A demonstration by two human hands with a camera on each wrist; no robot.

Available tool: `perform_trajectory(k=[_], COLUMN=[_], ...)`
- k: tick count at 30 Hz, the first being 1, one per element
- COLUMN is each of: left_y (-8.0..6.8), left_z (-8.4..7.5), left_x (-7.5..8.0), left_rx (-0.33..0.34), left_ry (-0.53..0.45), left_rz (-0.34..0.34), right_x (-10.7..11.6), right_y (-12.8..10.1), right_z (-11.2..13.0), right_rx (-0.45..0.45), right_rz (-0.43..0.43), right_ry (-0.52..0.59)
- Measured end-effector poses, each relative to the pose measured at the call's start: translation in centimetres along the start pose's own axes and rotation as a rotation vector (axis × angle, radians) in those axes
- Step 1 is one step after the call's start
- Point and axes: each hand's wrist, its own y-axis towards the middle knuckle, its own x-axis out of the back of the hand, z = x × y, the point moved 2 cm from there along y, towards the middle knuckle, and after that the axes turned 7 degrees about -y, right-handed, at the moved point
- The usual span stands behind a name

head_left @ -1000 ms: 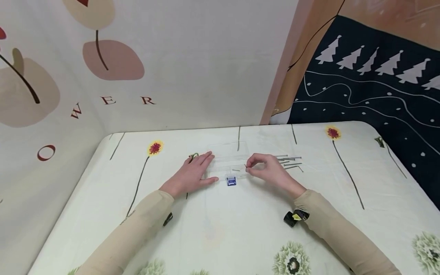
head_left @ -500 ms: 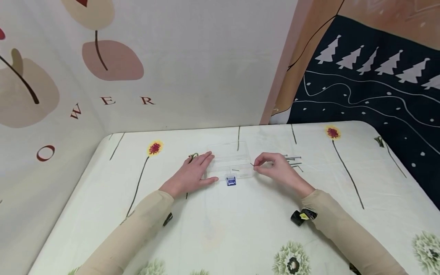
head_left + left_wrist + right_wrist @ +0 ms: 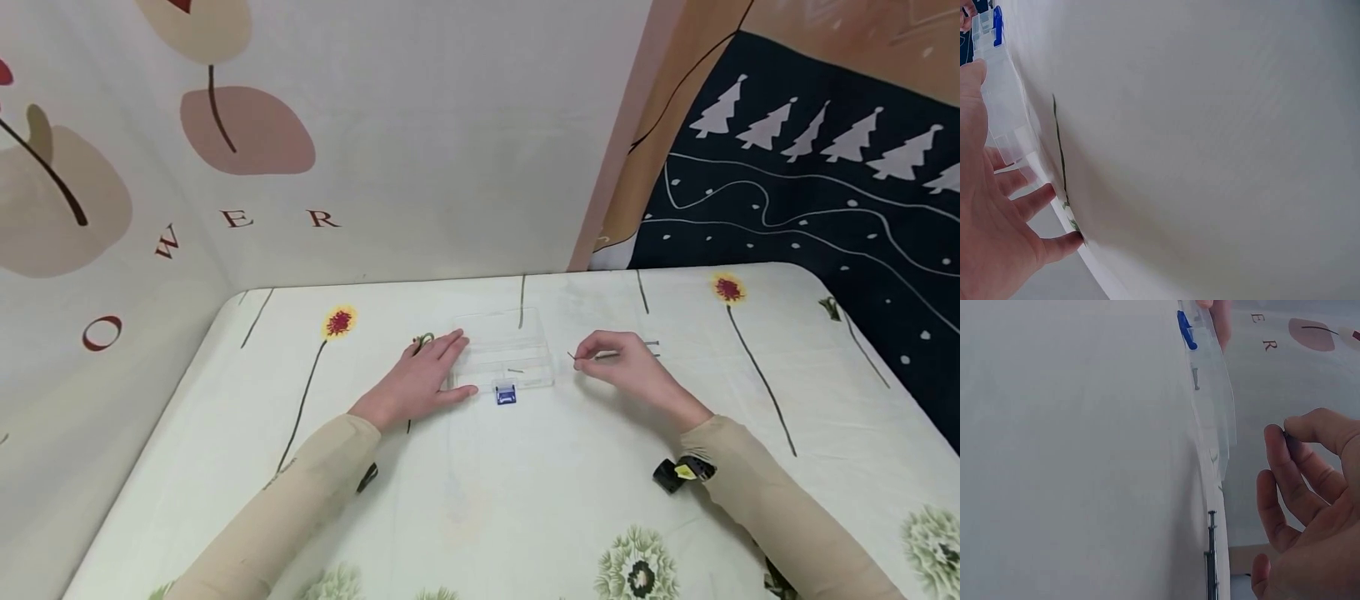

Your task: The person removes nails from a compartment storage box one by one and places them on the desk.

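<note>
Now right hand (image 3: 626, 367) farther from box (image 3: 502, 354)

The person's right hand (image 3: 626, 367) hides most of the thin grey metal nails (image 3: 651, 344); the sliver it pinches is too small to identify.

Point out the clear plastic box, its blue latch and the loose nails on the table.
clear plastic box (image 3: 501, 343), head view, transparent middle.
blue latch (image 3: 506, 395), head view, front clasp.
loose nails (image 3: 1211, 562), right wrist view, shaft.

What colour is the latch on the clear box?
The latch is blue, on the near side of the clear box. The head view shows it best.
</note>
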Motion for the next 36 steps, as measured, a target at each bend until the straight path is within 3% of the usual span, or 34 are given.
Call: perform_trajectory(k=[36], left_y=[-0.2], left_z=[0.1], left_x=[0.2], left_rx=[0.044], left_ry=[-0.041], left_rz=[0.005], right_x=[5.7], right_y=[-2.9], right_z=[-4.0], right_rx=[-0.032], right_rz=[-0.014], right_ry=[-0.196])
